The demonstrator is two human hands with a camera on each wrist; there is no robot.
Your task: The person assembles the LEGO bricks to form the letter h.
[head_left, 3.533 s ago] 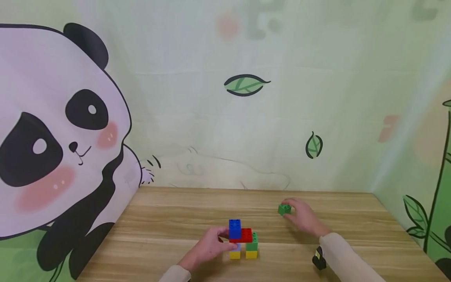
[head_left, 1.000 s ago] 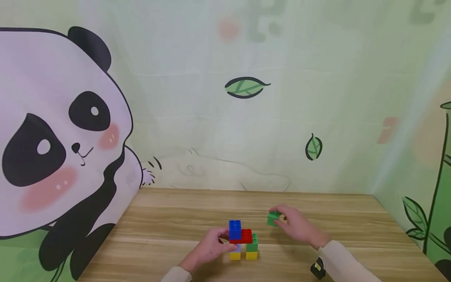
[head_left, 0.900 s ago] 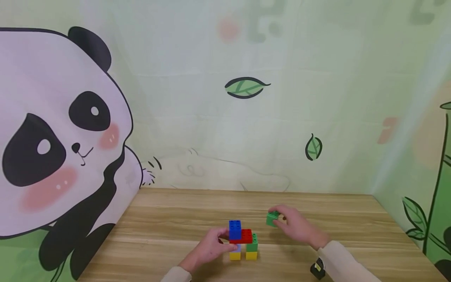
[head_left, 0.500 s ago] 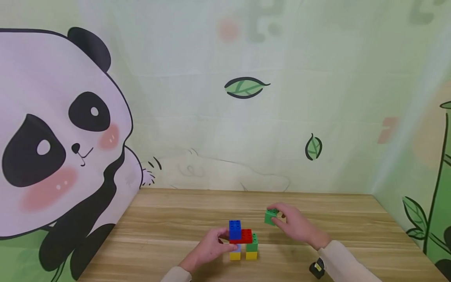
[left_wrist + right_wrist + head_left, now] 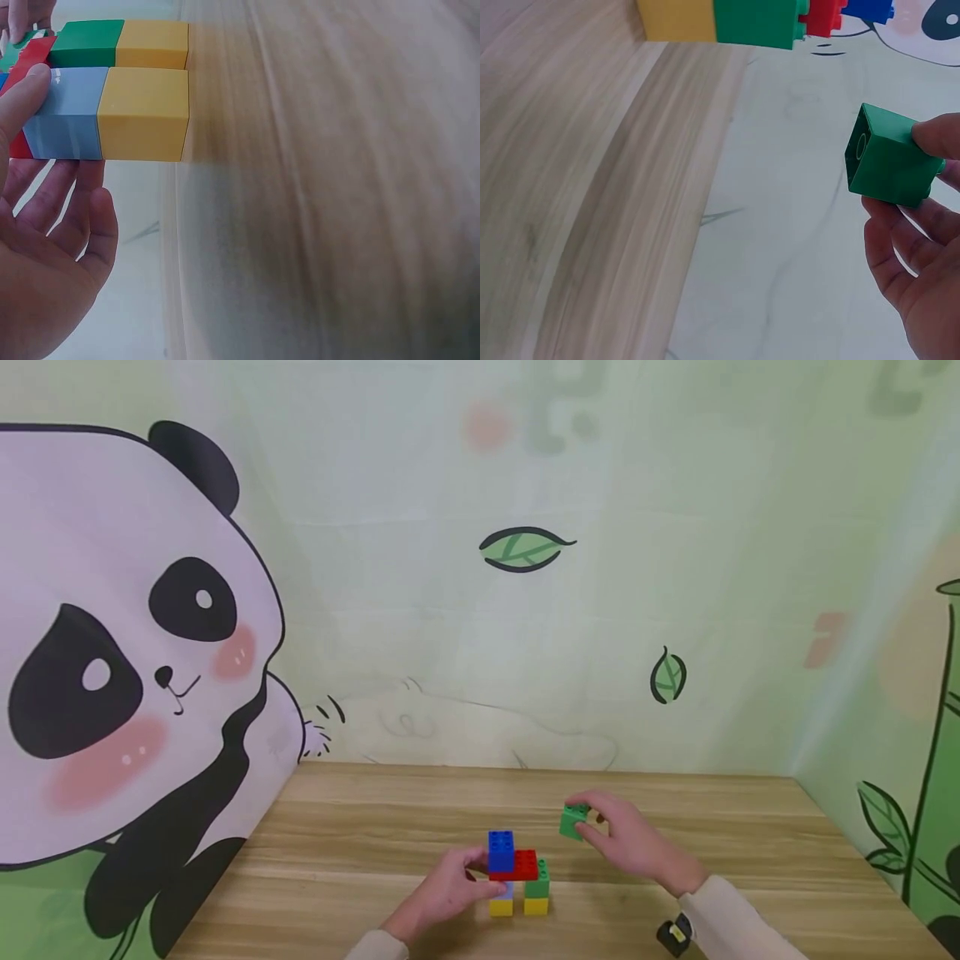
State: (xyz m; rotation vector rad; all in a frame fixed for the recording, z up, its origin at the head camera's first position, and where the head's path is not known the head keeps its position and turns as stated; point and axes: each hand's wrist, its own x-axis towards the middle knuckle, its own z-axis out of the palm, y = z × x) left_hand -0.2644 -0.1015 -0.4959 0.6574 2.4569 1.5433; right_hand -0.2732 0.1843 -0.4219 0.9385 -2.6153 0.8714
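My left hand (image 5: 452,885) grips the left side of a small toy block structure standing on the table. The thumb presses a light-blue block (image 5: 69,112), and the other fingers lie behind. That block sits on a yellow block (image 5: 142,124). Beside them a green block (image 5: 537,883) stands on another yellow block (image 5: 536,907). A red block (image 5: 527,864) bridges both stacks, with a blue block (image 5: 501,852) on its left end. Behind and right of the structure, my right hand (image 5: 626,839) pinches a loose green block (image 5: 891,159), held off the table and tilted, its hollow underside partly showing.
The wood-grain table (image 5: 360,827) ends at a pale printed backdrop (image 5: 420,635) with a panda (image 5: 225,727) at left and leaves. A small black device (image 5: 673,935) is by the right sleeve (image 5: 735,918).
My right hand has moved left, closer to the structure, carrying the loose green block and tilting it. The left hand stays on the structure, which has not visibly changed.
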